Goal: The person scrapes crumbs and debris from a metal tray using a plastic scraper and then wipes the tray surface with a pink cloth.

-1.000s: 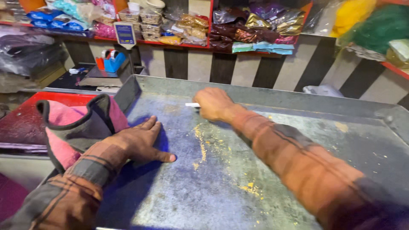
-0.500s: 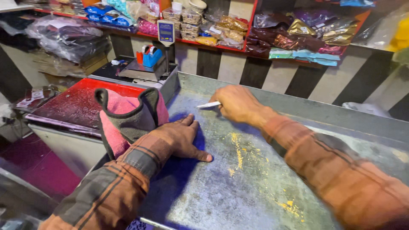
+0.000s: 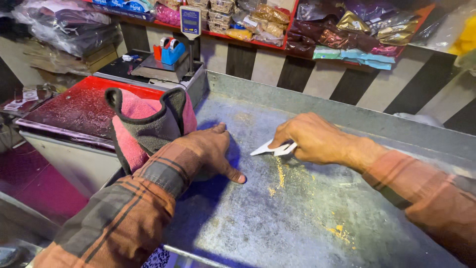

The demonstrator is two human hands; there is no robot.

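Right hand: the right hand (image 3: 308,139) is clamped on a small white scraper (image 3: 271,148), fingers pinching its back end, blade tip pointing to 9 o'clock and touching the desk.
Left hand: the left hand (image 3: 210,151) lies flat, fingers together, palm down on the desk, just at 9 o'clock of the scraper, holding nothing.
Desk: a grey metal desk (image 3: 258,223) with a raised rim.
Powder: yellow powder (image 3: 280,173) streaks down at 6 o'clock of the scraper.
Cloth: a pink and grey cloth (image 3: 148,124) hangs over the rim at 10 o'clock of the left hand.
Scale: a weighing scale (image 3: 171,64) stands at 11 o'clock.
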